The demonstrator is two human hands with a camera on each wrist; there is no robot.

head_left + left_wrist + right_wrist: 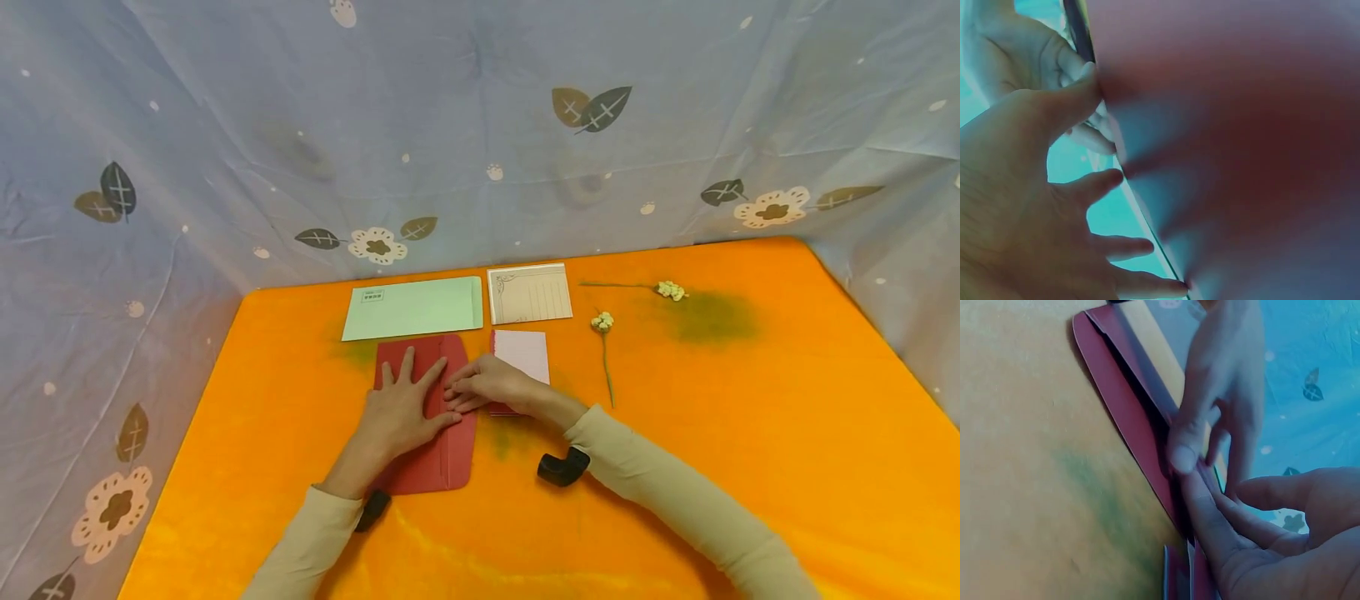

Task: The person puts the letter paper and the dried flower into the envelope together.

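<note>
Red envelope (433, 405): flat on the orange cloth (285, 400) in my head feed, flap to the right.
Left hand (401, 412): spread, I see, pressing the envelope.
Right hand (491, 383): fingers fairly straight at the opening, thumb apart — whether the tips are inside, I can't tell.
Pink card (527, 352): partly behind the right hand.
Green envelope (412, 308): just beyond the red one.

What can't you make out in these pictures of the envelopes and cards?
- Head view: inside of the red envelope, covered by its own paper and the left hand.
- Head view: part of the pale card, behind the right hand.
- Head view: print on the green envelope, too small to read.
- Left wrist view: details of the reddish surface, blurred.
- Right wrist view: rest of the right hand, cut off by the frame's edge.
</note>
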